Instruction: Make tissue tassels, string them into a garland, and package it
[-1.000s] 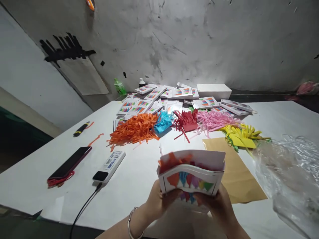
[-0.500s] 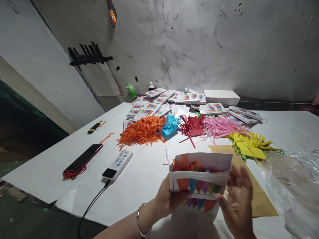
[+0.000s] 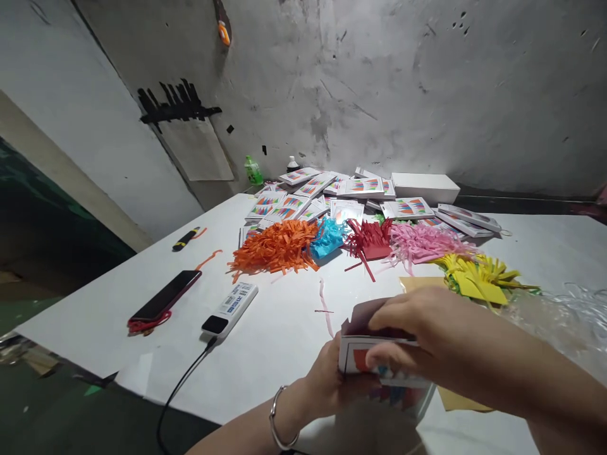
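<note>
White tabletop [image 3: 279, 328] carried the work. At its near edge the paper envelope [image 3: 360, 354] stayed in the left hand [image 3: 327, 385], gripped from below; the right hand [image 3: 408, 335] had come over and curled on its flap, pressing it down. At 12 o'clock lay orange paper strips [image 3: 275, 248].

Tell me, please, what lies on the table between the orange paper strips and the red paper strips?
In the head view, a small pile of blue paper strips lies between the orange paper strips and the red paper strips, touching the orange pile.
</note>
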`<state>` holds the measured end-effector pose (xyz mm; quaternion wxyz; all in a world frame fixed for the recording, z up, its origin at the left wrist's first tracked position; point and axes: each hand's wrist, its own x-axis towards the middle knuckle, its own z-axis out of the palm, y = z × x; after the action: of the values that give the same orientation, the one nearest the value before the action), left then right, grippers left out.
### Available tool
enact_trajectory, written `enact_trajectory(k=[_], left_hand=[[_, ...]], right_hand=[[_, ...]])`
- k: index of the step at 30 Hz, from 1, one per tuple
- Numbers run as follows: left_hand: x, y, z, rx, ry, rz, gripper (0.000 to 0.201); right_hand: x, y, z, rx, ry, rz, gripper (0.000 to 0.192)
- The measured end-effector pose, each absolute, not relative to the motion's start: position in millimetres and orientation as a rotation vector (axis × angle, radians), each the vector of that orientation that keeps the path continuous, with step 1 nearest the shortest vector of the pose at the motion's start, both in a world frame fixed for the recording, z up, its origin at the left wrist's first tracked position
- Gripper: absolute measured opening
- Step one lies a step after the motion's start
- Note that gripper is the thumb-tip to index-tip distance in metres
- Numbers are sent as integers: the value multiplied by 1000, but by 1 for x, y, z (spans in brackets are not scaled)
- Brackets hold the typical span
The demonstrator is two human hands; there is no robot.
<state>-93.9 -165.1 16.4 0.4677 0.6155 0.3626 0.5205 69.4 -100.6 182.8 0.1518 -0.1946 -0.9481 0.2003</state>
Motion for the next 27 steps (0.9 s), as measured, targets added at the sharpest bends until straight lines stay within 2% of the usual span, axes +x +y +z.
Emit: enact_trajectory(k=[5,8,10,12,15,18,20,22,27], left_hand=[[-97,-164,14,1627,864,1299,30],[-102,-166,5,1562,931,1349,41],[-106,-167,-5,1522,963,1358,51],[-110,-167,-15,1488,981,1378,58],[-111,-167,-28,1468,1025,1475,70],[-109,-168,-37,1522,985,1684,87],[-106,-168,-39,1507,924,1862,81],[-105,-167,-37,1460,905,1955,63],[-120,-155,-1,1765,1012,1997,38]], right_hand=[[84,-114,176,-594,-2786,472,2],[120,-119,163,-485,-2451,296,32],[147,-119,147,-576,-2134,73,34],[163,-118,122,-707,-1996,0,32],[163,-117,82,-822,-1967,221,50],[148,-119,57,-811,-1831,333,51],[142,-122,53,-797,-1765,406,46],[142,-124,52,-780,-1742,465,47],[154,-130,54,-706,-1806,421,51]])
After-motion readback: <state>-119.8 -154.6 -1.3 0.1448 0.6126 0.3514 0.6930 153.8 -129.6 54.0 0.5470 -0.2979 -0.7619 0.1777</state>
